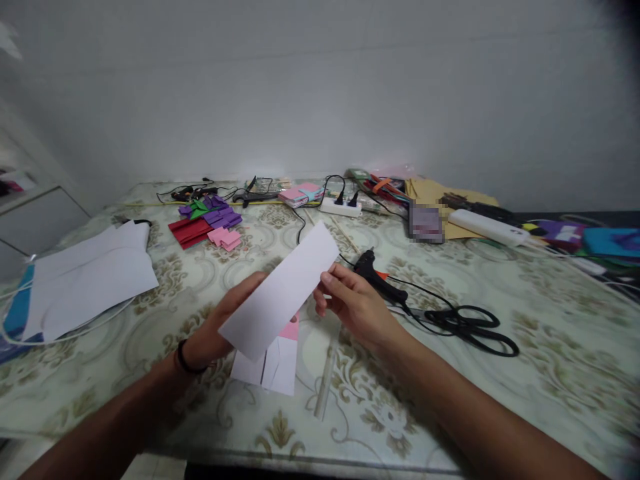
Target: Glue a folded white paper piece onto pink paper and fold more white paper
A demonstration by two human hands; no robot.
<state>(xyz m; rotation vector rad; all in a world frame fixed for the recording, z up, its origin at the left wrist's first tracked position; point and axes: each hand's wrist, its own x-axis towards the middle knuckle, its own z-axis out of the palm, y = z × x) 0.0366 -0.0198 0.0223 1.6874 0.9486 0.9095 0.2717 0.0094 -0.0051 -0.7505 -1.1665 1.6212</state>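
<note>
A white paper strip [283, 293] is held up at a slant above the table's middle. My right hand [350, 297] pinches its right edge between thumb and fingers. Behind the strip's left part is my left hand [225, 320], with a dark band on the wrist; the strip hides most of its fingers. Below the strip lies a folded white and pink paper piece [280, 367], partly covered by it. A black glue gun [375, 277] rests just beyond my right hand, and black-handled scissors [470, 327] lie to the right with a cable across them.
White sheets [95, 273] lie at the left. Purple, green, red and pink folded papers [215, 217] sit at the back left. A white power strip [341, 207] with two plugs stands at the back. Another white power strip [487, 227] and brown paper [450, 193] are at the back right.
</note>
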